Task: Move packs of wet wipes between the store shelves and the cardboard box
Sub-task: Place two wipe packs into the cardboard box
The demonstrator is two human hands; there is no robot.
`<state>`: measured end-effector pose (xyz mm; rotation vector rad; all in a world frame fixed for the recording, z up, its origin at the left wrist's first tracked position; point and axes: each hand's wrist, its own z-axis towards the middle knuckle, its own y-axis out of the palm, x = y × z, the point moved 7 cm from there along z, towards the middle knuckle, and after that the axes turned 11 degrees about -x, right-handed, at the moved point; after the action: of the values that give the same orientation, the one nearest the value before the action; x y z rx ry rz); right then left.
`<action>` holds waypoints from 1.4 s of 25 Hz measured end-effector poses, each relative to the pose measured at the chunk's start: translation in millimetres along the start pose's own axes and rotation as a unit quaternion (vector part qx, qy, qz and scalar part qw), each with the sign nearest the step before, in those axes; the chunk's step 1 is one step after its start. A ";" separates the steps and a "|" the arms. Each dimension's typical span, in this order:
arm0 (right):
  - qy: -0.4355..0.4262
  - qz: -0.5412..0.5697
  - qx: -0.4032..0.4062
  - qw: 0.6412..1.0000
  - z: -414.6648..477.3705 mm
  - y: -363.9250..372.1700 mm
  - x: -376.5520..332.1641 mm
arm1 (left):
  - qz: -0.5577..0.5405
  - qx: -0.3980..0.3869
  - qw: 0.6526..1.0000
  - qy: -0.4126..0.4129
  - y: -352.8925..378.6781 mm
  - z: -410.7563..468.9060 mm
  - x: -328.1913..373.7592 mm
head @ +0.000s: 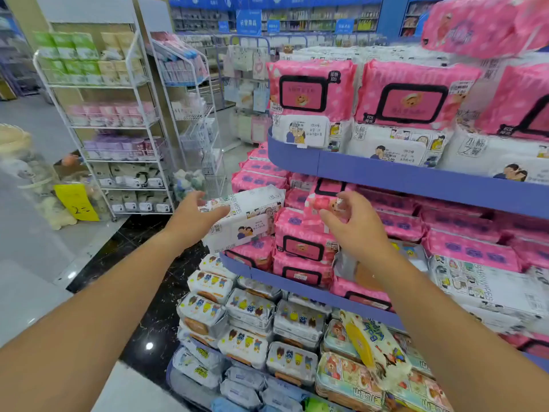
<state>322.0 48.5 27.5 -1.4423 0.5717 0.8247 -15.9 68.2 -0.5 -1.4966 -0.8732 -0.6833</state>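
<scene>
Shelf step: left hand [193, 218] grips a white wipes pack [246, 221]; right hand [353, 233] pinches a pink pack [313, 218] at the middle shelf [267, 276]. Next probably seat or pull both packs; box not visible.

Looks like a shop. Holds blue shelves [416, 179] packed with pink and white wipes packs [309, 87], wire racks [113, 126] of goods beside them, a yellow price card [75, 202], blue signs [249, 22] at the back.

"BABYWIPES" on white pack [246, 215]
</scene>
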 end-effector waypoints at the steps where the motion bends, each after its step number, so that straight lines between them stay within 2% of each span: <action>1: -0.002 -0.035 0.062 0.998 9.3 -3.5 -3.8 | 0.004 0.012 1.000 0.013 -4.3 16.5 0.8; 3: 0.043 -0.117 0.133 0.983 23.8 -3.5 -6.8 | 0.038 -0.008 0.999 0.017 -6.5 45.7 0.2; 4: 0.094 -0.123 0.128 0.980 29.3 1.0 -6.0 | 0.070 -0.043 0.997 0.015 -1.5 58.8 -0.3; 5: 0.156 -0.096 0.113 0.977 38.2 7.6 1.9 | 0.132 -0.082 0.988 0.003 5.3 73.4 -3.0; 7: 0.244 -0.026 0.088 0.965 48.4 22.3 12.2 | 0.291 -0.146 0.945 -0.010 17.0 90.2 -10.4; 9: 0.271 -0.011 0.106 0.957 51.9 29.3 9.5 | 0.385 -0.165 0.908 -0.003 22.2 102.7 -17.7; 12: 0.276 -0.032 0.168 0.946 37.9 34.8 -2.7 | 0.390 -0.158 0.907 0.024 22.2 99.8 -18.3; 16: 0.217 0.027 0.183 0.958 -21.4 65.8 -20.6 | 0.277 -0.176 0.945 0.009 8.4 50.8 -31.7; 19: 0.129 0.079 0.153 0.977 -73.9 100.7 -32.6 | 0.112 -0.214 0.970 -0.040 -7.3 -5.0 -74.4; 21: 0.104 0.111 0.122 0.981 -115.3 128.8 -26.4 | -0.021 -0.211 0.972 -0.100 -11.3 -58.9 -119.3; 24: 0.137 0.154 0.059 0.977 -171.4 183.0 18.5 | -0.165 -0.196 0.942 -0.218 6.9 -143.9 -206.6; 27: 0.194 0.163 -0.013 0.967 -229.1 245.5 63.0 | -0.226 -0.199 0.898 -0.321 40.9 -216.9 -289.5; 31: 0.268 0.175 -0.112 0.941 -296.5 329.5 110.9 | -0.238 -0.253 0.837 -0.423 83.5 -278.4 -400.1; 35: 0.335 0.165 -0.187 0.909 -353.4 417.5 167.2 | -0.223 -0.294 0.804 -0.466 120.5 -298.0 -493.9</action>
<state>148.2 -301.3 -390.4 -2.0345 1.2567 0.7076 -163.0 -293.7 -441.7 -2.2765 -1.9436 -0.5488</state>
